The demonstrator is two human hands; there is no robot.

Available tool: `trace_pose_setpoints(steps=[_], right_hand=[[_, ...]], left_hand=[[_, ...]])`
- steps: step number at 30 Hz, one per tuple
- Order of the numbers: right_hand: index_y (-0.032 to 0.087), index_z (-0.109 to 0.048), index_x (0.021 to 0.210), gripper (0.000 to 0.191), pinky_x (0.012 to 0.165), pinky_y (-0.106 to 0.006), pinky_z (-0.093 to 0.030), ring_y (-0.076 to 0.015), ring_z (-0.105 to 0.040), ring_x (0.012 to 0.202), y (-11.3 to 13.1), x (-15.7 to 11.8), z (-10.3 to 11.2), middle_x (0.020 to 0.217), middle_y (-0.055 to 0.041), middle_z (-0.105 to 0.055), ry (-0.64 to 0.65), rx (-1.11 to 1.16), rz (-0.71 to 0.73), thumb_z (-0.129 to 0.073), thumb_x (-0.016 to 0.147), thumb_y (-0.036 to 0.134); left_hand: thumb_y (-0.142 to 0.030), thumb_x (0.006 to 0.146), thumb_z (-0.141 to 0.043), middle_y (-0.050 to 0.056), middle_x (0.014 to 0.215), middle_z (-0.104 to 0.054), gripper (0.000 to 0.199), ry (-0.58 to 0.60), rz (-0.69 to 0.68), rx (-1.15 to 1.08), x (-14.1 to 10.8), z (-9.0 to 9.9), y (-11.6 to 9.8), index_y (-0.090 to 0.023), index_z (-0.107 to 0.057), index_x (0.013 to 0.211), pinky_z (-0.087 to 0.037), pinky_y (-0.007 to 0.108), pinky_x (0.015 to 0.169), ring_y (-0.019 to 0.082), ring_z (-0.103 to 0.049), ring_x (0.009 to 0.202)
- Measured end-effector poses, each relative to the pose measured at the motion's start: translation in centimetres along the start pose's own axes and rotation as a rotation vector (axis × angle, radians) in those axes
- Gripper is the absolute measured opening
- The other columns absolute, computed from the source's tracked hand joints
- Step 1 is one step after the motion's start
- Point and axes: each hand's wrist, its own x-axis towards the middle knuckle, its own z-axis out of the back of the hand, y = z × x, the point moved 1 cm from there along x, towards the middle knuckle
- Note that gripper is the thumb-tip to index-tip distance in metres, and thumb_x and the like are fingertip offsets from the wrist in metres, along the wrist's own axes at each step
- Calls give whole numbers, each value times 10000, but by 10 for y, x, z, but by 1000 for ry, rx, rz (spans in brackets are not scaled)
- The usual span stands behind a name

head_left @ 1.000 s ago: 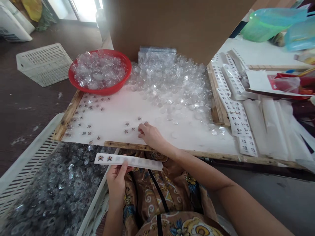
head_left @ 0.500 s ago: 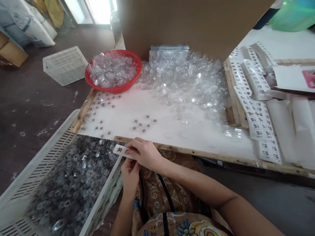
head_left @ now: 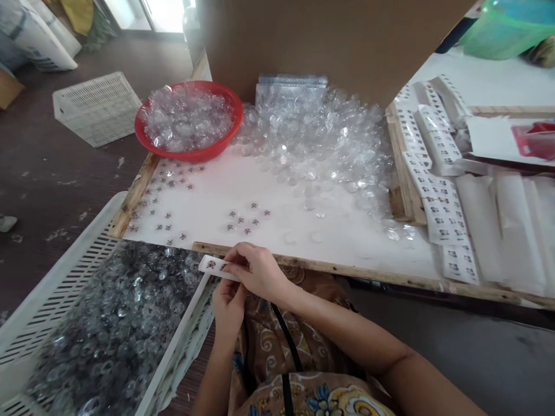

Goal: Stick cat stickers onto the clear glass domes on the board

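Observation:
My left hand (head_left: 228,301) is closed on the lower side of a narrow white sticker strip (head_left: 208,264) with small dark printed figures. From above, the fingers of my right hand (head_left: 258,271) pinch the same strip, covering most of it. The strip's left end sticks out past my fingers, over the corner of the white crate (head_left: 173,346). Both hands are at the wooden front edge (head_left: 329,267) of the white table. Beyond them, several clear round discs with dark prints (head_left: 247,218) lie on the tabletop.
A red basin (head_left: 203,153) of clear discs stands at the table's back left. More clear discs (head_left: 321,138) are heaped before a cardboard sheet (head_left: 321,40). Printed sticker sheets (head_left: 437,196) lie at the right. Another white crate (head_left: 97,110) is on the floor.
The view has shifted slightly, so the table and basin sit a little further left. Both hands keep their grip on the strip, nearly unmoved.

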Motion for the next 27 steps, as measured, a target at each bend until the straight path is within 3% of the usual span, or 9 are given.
trace_pose_setpoints(steps=[3,7,10,12,14,18,22,27], right_hand=[[210,-643,865,80,725,-254,-483,-154,-638,806,-6,-3,-5,872,-25,-693,-45,-54,61,-640,856,131],[223,-648,859,124,830,-337,-497,-195,-632,909,-8,-11,-14,974,-71,-719,-114,-213,285,-555,939,198],[225,-640,835,144,860,-353,-506,-197,-631,962,-3,-13,1,1027,-81,-711,-165,-138,378,-542,940,212],[220,-624,837,103,789,-324,-516,-182,-632,887,-6,-10,27,923,-66,-692,-220,-23,294,-571,922,245],[214,-594,829,112,670,-290,-490,-157,-596,733,-20,-7,61,780,-29,-639,-278,40,110,-619,889,306],[210,-551,778,176,572,-275,-396,-130,-492,595,-63,-7,116,650,18,-545,-307,-75,-201,-631,824,360],[206,-571,753,113,586,-277,-369,-128,-479,594,-82,-12,125,643,16,-559,-238,-241,-276,-604,794,306],[206,-590,750,83,610,-265,-369,-132,-512,623,-74,-10,114,686,5,-612,-188,-348,-309,-609,797,272]], left_hand=[[-340,696,-734,48,719,-709,199,0,-3,18,2,1,2,-155,-698,760,-523,312,670,235,-662,721],[-309,694,-723,17,651,-670,139,-5,-58,43,3,2,0,-177,-689,723,-510,296,587,206,-621,637],[-335,737,-738,34,691,-697,178,-6,-28,31,3,2,-1,-159,-719,754,-529,298,607,200,-635,649],[-380,740,-766,50,757,-727,255,-5,43,-35,2,3,2,-144,-742,833,-565,318,634,208,-667,674],[-423,715,-802,69,829,-747,345,-10,100,-100,0,5,6,-139,-753,904,-597,347,640,225,-694,703],[-437,707,-825,85,896,-757,400,-13,109,-136,-2,11,14,-138,-761,965,-626,372,653,243,-713,759],[-431,704,-831,78,874,-754,389,-8,95,-142,-4,13,14,-137,-766,950,-628,358,643,228,-701,742],[-448,694,-832,81,902,-755,435,-14,93,-123,-6,13,8,-138,-768,992,-629,354,640,235,-705,758]])
